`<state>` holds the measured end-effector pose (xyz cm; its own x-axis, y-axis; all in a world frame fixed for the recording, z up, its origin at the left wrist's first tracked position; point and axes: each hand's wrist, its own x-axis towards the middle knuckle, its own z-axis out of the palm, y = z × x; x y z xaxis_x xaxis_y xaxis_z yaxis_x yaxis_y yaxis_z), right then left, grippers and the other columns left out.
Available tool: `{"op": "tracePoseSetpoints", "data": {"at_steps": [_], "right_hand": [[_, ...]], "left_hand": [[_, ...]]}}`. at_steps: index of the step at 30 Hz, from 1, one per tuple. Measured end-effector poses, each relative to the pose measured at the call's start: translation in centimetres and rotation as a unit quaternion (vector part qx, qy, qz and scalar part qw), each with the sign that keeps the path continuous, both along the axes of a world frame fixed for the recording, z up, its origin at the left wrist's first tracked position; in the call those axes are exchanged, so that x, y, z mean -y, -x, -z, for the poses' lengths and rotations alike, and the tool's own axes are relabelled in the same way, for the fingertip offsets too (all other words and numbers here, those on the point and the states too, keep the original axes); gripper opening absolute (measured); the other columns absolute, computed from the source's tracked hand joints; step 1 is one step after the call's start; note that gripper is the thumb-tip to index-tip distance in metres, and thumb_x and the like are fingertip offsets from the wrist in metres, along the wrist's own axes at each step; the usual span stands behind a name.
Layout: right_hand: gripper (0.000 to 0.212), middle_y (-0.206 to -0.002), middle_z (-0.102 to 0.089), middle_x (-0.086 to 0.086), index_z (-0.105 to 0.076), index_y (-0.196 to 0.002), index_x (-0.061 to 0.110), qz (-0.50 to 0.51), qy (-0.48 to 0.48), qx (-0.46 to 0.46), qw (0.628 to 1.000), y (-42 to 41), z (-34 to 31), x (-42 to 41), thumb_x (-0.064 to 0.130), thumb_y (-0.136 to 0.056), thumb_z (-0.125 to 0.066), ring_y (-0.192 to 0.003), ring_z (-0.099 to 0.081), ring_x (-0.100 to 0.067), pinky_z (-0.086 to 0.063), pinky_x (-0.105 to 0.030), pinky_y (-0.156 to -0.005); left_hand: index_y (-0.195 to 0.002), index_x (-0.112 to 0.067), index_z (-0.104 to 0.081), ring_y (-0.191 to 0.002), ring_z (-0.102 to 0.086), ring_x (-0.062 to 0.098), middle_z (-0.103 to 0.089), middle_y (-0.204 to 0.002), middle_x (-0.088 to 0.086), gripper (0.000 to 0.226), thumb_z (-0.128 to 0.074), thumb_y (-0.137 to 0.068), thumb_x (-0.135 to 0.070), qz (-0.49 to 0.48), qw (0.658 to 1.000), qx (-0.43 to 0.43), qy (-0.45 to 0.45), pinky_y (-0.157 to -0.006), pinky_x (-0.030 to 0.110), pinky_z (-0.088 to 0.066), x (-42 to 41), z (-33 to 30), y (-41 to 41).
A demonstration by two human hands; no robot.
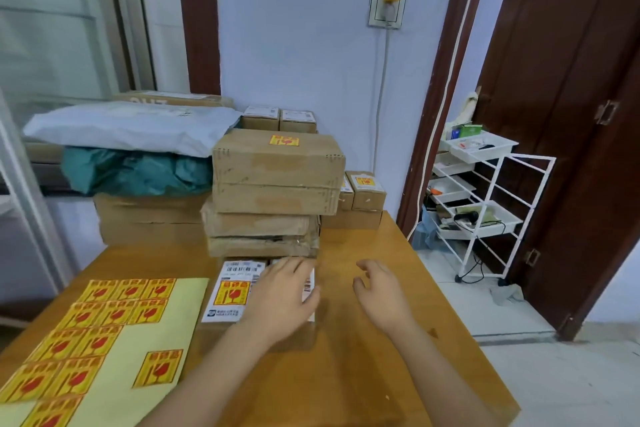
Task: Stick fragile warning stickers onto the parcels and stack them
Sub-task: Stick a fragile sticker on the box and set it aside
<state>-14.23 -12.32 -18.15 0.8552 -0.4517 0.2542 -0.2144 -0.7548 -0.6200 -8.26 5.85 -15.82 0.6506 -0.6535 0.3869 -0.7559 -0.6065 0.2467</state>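
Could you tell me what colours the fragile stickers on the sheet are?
Yellow with red print, on the sticker sheet; head view.

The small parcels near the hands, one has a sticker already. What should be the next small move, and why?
Probably close both hands on the small parcels and lift them toward the stack. A fragile sticker already sits on the left one, the left hand lies on the right one, hiding its top, and the right hand hovers beside them, holding nothing.
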Motion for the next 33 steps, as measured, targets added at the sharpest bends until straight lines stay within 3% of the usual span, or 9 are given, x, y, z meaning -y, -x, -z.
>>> {"op": "tracePoseSetpoints", "data": {"at_steps": [3,10,17,21,29,33], "right_hand": [[0.037,-0.131,-0.051,-0.003,-0.05,-0.132,0.009,-0.017,-0.01,0.006,1.0,-0.4,-0.1,-2.6,0.018,-0.096,-0.047,-0.116,-0.05,-0.018,-0.042,-0.029,-0.094],[0.039,-0.13,-0.046,-0.001,-0.047,-0.134,0.011,-0.053,-0.042,-0.003,0.998,-1.7,0.8,-7.4,0.022,-0.096,-0.047,-0.116,-0.05,-0.021,-0.044,-0.036,-0.096],[0.042,-0.125,-0.049,-0.002,-0.046,-0.131,0.011,-0.006,-0.138,0.007,0.99,-2.3,2.2,-9.4,0.024,-0.092,-0.052,-0.116,-0.05,-0.02,-0.043,-0.036,-0.1],[0.038,-0.12,-0.057,-0.005,-0.051,-0.123,0.009,0.024,-0.216,-0.025,0.976,-2.4,2.9,-9.3,0.028,-0.091,-0.052,-0.104,-0.058,-0.022,-0.049,-0.036,-0.091],[0.021,-0.117,-0.062,-0.006,-0.053,-0.111,0.014,0.022,-0.287,-0.038,0.957,-1.9,3.0,-8.8,0.023,-0.091,-0.055,-0.104,-0.06,-0.022,-0.049,-0.038,-0.091],[0.02,-0.116,-0.06,-0.003,-0.049,-0.11,0.019,0.002,-0.315,-0.02,0.949,-0.8,2.5,-8.3,0.021,-0.091,-0.056,-0.1,-0.06,-0.016,-0.049,-0.029,-0.082]], "left_hand": [[-0.136,-0.024,-0.046,-0.127,-0.042,0.011,-0.05,-0.136,-0.009,0.047,-0.037,-0.095,-0.045,-0.038,0.998,-0.014,0.04,-0.101,0.027,-0.034,-3.6,0.3,-0.5],[-0.129,-0.015,-0.053,-0.119,-0.048,0.019,-0.053,-0.131,0.001,0.039,-0.052,-0.094,-0.031,-0.142,0.98,-0.095,0.102,-0.089,0.031,-0.044,-8.9,2.0,-2.3],[-0.131,-0.015,-0.047,-0.108,-0.058,0.024,-0.059,-0.122,0.007,0.043,-0.056,-0.093,-0.032,-0.186,0.923,-0.274,0.196,-0.086,0.04,-0.053,-9.8,3.5,-3.0],[-0.132,-0.009,-0.044,-0.095,-0.061,0.022,-0.063,-0.117,0.009,0.04,-0.052,-0.096,-0.026,-0.175,0.893,-0.343,0.233,-0.082,0.033,-0.053,-9.5,3.4,-2.6],[-0.133,-0.008,-0.044,-0.086,-0.059,0.02,-0.058,-0.101,0.004,0.04,-0.051,-0.097,-0.025,-0.172,0.863,-0.389,0.272,-0.065,0.024,-0.047,-8.9,2.8,-2.1],[-0.136,-0.011,-0.042,-0.087,-0.058,0.019,-0.057,-0.104,0.004,0.044,-0.052,-0.096,-0.028,-0.176,0.852,-0.403,0.286,-0.066,0.025,-0.048,-8.7,2.8,-1.6]]}}
